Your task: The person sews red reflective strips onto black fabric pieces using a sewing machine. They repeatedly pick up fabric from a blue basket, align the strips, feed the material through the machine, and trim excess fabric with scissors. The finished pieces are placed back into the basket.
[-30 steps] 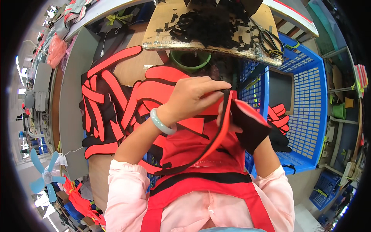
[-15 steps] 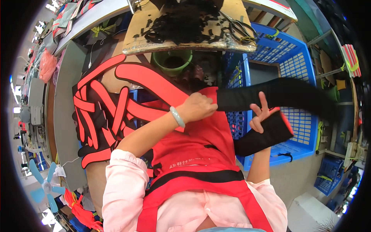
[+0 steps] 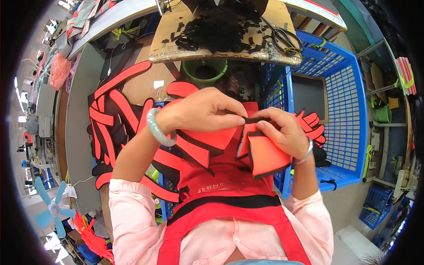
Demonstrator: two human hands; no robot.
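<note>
In front of my red apron, my left hand (image 3: 210, 111) and my right hand (image 3: 282, 132) come close together. Between their fingertips is the black edge of a red-and-black fabric strip (image 3: 268, 152). Both hands are closed in a pinch, and the strip's red face hangs folded below my right fingers. Under my left hand lie more red strips with black edges (image 3: 212, 140), partly hidden by my wrist. A pile of similar long strips (image 3: 123, 106) spreads out to the left.
At the right a blue plastic crate (image 3: 360, 119) holds several red-and-black strips (image 3: 314, 123). Ahead, a cardboard-topped table (image 3: 176, 52) carries black scraps (image 3: 214, 33) and scissors (image 3: 282, 39). Below its edge is a green basin (image 3: 205, 79). A grey panel (image 3: 84, 132) stands at left.
My right hand has come in from over the crate to beside my left. The long black piece stretched out to the right is gone from there. Red-and-black strips now show in the crate.
</note>
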